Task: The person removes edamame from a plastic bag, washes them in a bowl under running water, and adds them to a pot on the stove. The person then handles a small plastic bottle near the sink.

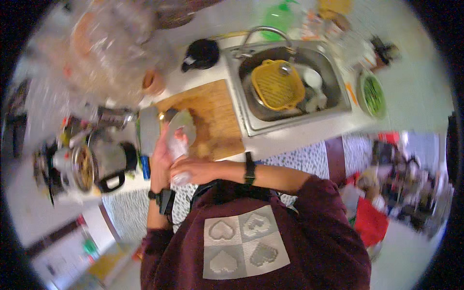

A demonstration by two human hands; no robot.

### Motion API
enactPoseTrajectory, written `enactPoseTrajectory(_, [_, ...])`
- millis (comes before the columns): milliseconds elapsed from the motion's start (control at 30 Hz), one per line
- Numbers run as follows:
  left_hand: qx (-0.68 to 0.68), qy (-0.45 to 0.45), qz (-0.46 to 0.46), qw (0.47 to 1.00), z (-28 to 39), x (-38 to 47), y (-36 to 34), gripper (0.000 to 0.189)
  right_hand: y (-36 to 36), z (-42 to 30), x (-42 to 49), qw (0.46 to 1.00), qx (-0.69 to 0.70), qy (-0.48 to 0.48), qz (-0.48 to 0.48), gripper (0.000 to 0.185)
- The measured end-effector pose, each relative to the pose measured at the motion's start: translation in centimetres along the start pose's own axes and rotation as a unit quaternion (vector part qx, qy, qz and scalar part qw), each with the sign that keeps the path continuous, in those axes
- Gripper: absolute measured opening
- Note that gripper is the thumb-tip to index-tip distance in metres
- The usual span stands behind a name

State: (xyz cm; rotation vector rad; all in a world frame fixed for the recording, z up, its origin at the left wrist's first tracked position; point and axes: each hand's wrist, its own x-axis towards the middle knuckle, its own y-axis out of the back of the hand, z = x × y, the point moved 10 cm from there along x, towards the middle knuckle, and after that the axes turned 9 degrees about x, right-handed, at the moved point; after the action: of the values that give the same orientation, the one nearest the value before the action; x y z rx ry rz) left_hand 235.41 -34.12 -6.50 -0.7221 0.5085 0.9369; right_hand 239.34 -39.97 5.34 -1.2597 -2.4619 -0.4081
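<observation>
Motion blurs the view. My left hand [161, 157] holds a clear plastic bag [178, 146] upright, with something pinkish showing at its upper part. My right hand [197, 171] grips the lower part of the same bag, against the left palm. Just beyond the hands, a pale translucent dish or lid [188, 127] lies over the left part of a wooden cutting board [219, 119]. A grey flat thing [149, 128], perhaps a cleaver blade, is at the board's left edge. Dark wet marks show on the board.
Right of the board is a steel sink [246, 125] with a yellow plastic basket [278, 85]. Left stand a pot with a black handle [112, 181] and a bowl of food [83, 168]. Large plastic bags [112, 54] fill the back left. A bowl of green vegetables [372, 95] sits far right.
</observation>
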Motion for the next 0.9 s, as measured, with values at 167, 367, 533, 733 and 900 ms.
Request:
enactPoseTrajectory(167, [0.272,0.019,0.149,0.95,-1.8,3.1,0.4,0.037,8.7,7.4,-11.0,0.924,0.253,-0.158,0.239,0.039])
enactPoseTrajectory(367, [0.67,-0.145,0.27,0.676,1.7,-0.7,-4.9,0.022,13.1,9.7,-12.6,0.924,-0.052,-0.266,0.27,0.03])
enactPoseTrajectory(533, [0.768,-0.114,0.309,0.549,1.1,-3.0,-8.5,0.011,11.7,3.4,-7.7,0.947,-0.241,-0.091,0.192,0.046])
enactPoseTrajectory(733, [0.732,-0.288,0.365,0.497,1.5,-7.4,-10.6,0.018,8.5,3.9,-6.7,0.982,-0.047,-0.107,0.15,0.034])
enactPoseTrajectory(900, [0.671,-0.375,0.381,0.513,1.8,-8.8,-10.8,0.032,5.3,9.6,-10.7,0.9,0.111,-0.401,0.127,0.029])
